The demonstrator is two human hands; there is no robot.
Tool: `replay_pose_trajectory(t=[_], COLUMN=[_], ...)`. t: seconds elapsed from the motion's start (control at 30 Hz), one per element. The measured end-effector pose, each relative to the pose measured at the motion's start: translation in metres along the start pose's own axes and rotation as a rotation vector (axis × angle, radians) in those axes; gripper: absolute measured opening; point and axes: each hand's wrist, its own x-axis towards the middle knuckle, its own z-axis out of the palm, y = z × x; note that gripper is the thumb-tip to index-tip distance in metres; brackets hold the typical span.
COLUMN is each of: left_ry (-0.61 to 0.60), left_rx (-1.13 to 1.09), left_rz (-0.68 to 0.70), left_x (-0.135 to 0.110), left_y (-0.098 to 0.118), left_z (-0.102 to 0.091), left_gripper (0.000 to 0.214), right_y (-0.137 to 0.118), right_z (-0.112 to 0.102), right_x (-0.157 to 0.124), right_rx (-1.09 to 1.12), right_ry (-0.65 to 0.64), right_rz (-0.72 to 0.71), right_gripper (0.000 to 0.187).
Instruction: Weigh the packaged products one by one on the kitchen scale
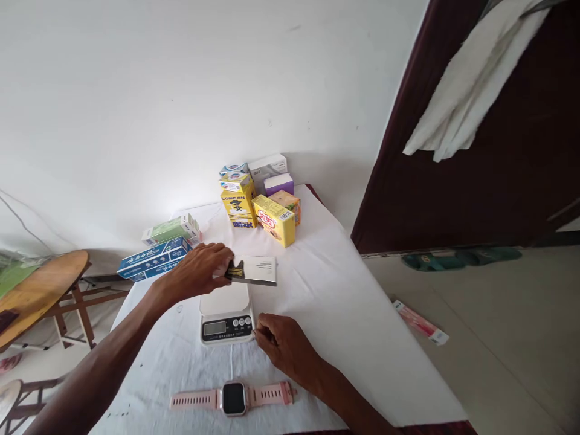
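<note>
My left hand (pixel 206 270) grips the left end of a flat white-and-black box (pixel 258 269), held level above the pan of a white digital kitchen scale (pixel 225 299). Whether the box touches the pan I cannot tell. At the scale's lower right corner, my right hand (pixel 281 341) is closed, its fingers curled by the edge; what they hold, if anything, is hidden. The scale's display (pixel 214 328) looks blank. In front of the scale lies a smartwatch (pixel 234 399) with a pink strap, stretched out flat.
Behind the scale stand a yellow carton (pixel 239 208), a yellow box (pixel 274 220), a purple box (pixel 278 183) and a grey-white box (pixel 268 169). Blue (pixel 156 260) and green boxes (pixel 170 229) lie at the left. A pink box (pixel 421 322) and slippers (pixel 435 261) are on the floor.
</note>
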Motion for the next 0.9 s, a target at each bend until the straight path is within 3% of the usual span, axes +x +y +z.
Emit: replay_pose_trajectory(t=[0.13,0.33,0.63,0.77,0.9], left_ry=[-0.086,-0.121,-0.120,-0.004,0.059], left_rx=[-0.035,-0.070,-0.126,-0.150,-0.167], left_rz=[-0.178,-0.254,-0.266,-0.209,-0.138], left_x=[-0.038,-0.049,-0.051,-0.055,-0.051], left_y=[-0.024,-0.034,-0.037,-0.030,-0.024], left_z=[0.020,0.045,0.057,0.056,0.061], left_gripper=[0.026,0.026,0.053,0.073,0.064], right_y=[-0.001,-0.006,-0.006,0.004,0.012], right_z=[0.000,-0.001,-0.002,0.003,0.006], right_x=[-0.001,-0.001,-0.001,-0.001,-0.002], right_rx=[-0.005,-0.009,-0.048,-0.069,-0.079], right_ry=[-0.020,-0.069,-0.075,-0.065,-0.050], right_rz=[0.019,0.067,0.065,0.047,0.056], right_gripper=[0.026,0.030,0.033,0.036,0.039])
